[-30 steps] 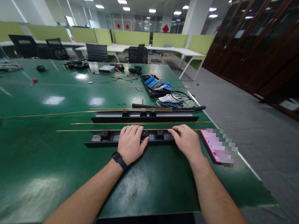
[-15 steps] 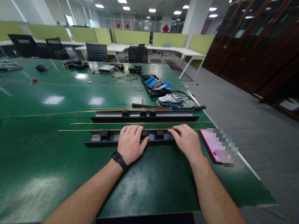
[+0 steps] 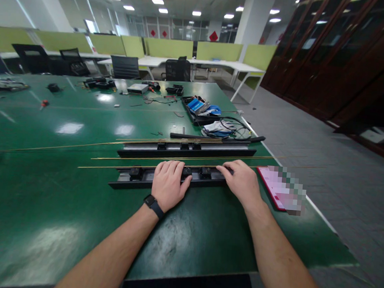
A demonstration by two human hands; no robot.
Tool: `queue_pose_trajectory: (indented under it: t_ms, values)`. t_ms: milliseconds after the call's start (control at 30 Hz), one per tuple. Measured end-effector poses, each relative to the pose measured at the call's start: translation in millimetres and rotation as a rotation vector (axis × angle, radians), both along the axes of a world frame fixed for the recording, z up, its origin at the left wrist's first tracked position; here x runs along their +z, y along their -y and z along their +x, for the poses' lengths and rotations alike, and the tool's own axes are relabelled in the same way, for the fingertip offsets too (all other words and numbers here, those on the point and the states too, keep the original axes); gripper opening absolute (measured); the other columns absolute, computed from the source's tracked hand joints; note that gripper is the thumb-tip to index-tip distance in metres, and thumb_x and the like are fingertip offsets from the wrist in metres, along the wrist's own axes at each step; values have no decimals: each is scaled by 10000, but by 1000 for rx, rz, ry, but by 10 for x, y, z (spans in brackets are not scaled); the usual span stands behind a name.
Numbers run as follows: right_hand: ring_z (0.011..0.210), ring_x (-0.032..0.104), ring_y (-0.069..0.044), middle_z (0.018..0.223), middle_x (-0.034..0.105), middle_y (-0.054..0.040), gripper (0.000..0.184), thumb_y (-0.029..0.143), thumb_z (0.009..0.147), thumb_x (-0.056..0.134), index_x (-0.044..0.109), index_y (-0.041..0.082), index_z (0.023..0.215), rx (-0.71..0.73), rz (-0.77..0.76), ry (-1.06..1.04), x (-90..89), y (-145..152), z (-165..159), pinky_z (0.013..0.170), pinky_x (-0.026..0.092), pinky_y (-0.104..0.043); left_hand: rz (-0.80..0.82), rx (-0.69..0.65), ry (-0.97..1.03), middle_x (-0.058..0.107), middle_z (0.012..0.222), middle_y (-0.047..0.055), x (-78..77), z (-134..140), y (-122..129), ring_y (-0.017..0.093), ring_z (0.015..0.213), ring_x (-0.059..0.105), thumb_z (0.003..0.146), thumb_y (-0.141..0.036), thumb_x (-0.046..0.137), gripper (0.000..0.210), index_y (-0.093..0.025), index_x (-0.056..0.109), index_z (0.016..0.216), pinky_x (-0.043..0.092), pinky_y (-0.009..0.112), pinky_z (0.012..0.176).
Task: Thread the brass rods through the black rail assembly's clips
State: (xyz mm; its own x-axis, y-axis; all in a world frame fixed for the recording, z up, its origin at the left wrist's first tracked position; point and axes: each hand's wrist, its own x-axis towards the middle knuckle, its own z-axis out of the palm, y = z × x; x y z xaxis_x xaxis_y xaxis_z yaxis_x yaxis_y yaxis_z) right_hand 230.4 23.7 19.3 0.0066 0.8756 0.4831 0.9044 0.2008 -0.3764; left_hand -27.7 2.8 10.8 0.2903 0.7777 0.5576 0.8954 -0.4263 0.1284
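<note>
A black channel-shaped rail (image 3: 135,185) with a grey inner floor lies in front of me, with several black blocks (image 3: 205,172) inside it. My left hand (image 3: 169,180), a dark watch on its wrist, is closed over the rail's middle, thumb beside one block. A thin brass-coloured rod (image 3: 100,167) runs along the rail's far side, passing behind my left hand. At the rail's right end my right hand (image 3: 242,179) pinches this rod between thumb and fingers; the exact contact is partly hidden.
Beyond lies a second black rail (image 3: 186,152) with more thin rods (image 3: 137,159) around it. A red-edged pink-and-white thing (image 3: 275,186), partly blurred out, lies right. Farther back are gloves (image 3: 220,127), cables and a black tray (image 3: 189,112) with blue items.
The left end of the brass rod has shifted slightly to the right along the rail. Both hands hold nearly the same places.
</note>
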Motion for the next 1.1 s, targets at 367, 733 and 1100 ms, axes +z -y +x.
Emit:
queue_pose_trajectory:
  t_ms: [367, 733, 1100]
  values:
    - [974, 714, -241, 1024, 760, -55, 276, 476, 978, 667, 793, 233, 1017, 13, 1, 14, -30, 1, -44, 878, 532, -366, -4, 16, -10, 707, 1273, 132, -2, 17, -4, 325, 1200, 612, 1020, -447, 558, 375, -181, 635, 1272, 393, 493, 1100]
    - [984, 722, -245, 1045, 768, -71, 318, 515, 933, 704, 800, 224, 1019, 5, 28, -11, -18, -10, 20, 916, 550, -382, 6, 8, -6, 711, 1261, 132, 1, 2, -5, 314, 1190, 618, 1013, -441, 570, 368, -185, 641, 1267, 402, 485, 1089]
    - [933, 721, -236, 985, 763, -54, 279, 494, 964, 681, 793, 245, 906, 1, -21, -2, 25, -10, 40, 873, 535, -371, 7, -1, -10, 709, 1255, 128, 5, -10, -8, 315, 1189, 617, 1023, -441, 556, 361, -185, 631, 1267, 397, 482, 1086]
